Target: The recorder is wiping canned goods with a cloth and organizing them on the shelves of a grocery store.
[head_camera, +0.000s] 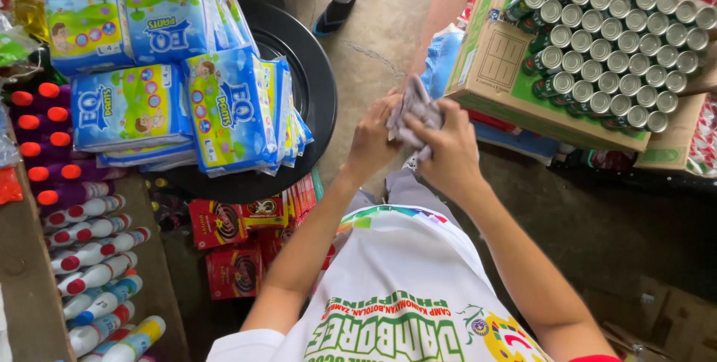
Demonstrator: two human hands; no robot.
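both hands meet in front of the chest on a crumpled grey cloth [415, 114]: the left hand [371, 138] is closed on its near edge and the right hand [448, 151] is clamped over its lower folds, so the cloth is bunched between them, just beside the open cardboard box [499, 71] of tin cans [609, 33]. to handle it well, it seems best to keep both grips firm and work the cloth clear of the box corner.
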